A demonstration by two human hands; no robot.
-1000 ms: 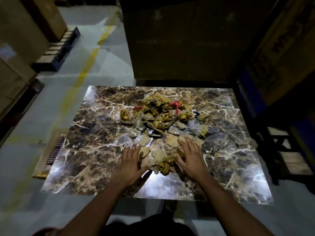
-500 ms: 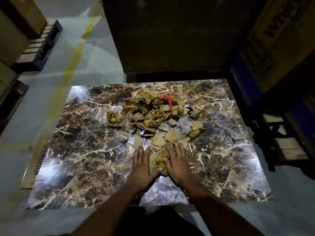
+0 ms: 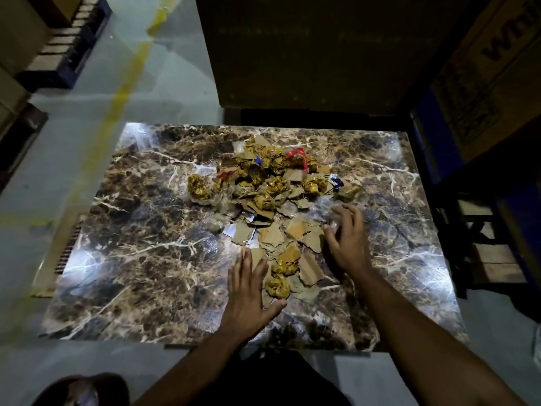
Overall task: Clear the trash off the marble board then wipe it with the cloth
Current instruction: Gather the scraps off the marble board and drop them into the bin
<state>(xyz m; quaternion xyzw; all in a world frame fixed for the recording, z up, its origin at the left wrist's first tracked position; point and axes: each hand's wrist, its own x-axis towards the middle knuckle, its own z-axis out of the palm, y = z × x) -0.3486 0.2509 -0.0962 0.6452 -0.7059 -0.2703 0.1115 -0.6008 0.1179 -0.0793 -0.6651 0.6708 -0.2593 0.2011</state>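
Resting flat on the marble board (image 3: 140, 259), the left hand (image 3: 248, 300) is lying at the near left edge of the trash (image 3: 272, 200), its fingers (image 3: 244, 265) straight and slightly apart, thumb splayed toward a crumpled gold wrapper (image 3: 277, 285), clamped on nothing. The right hand (image 3: 348, 241) is sitting a little farther out at the near right edge of the pile, fingers spread and curled loosely over torn cardboard scraps (image 3: 292, 244) and what looks like a bit of clear film; whether it is gripping any of it cannot be told. Between the two hands a narrow tongue of scraps and gold wrappers is running toward the person, so the near end of the trash is lying bracketed, left hand beside it, right hand partly on it. From there the pile is widening and stretching away toward the middle and far half of the board, its long axis running roughly near to far. The left hand is nearer the tongue; the right is nearer the main heap. The trash is looking light and loose: flat brown pieces, balled gold foil, some clear plastic, a red scrap (image 3: 300, 156) at the far end. It will probably scatter if pushed fast, so a slow two-handed gather seems wise. No cloth is showing anywhere, and wiping is not yet begun.
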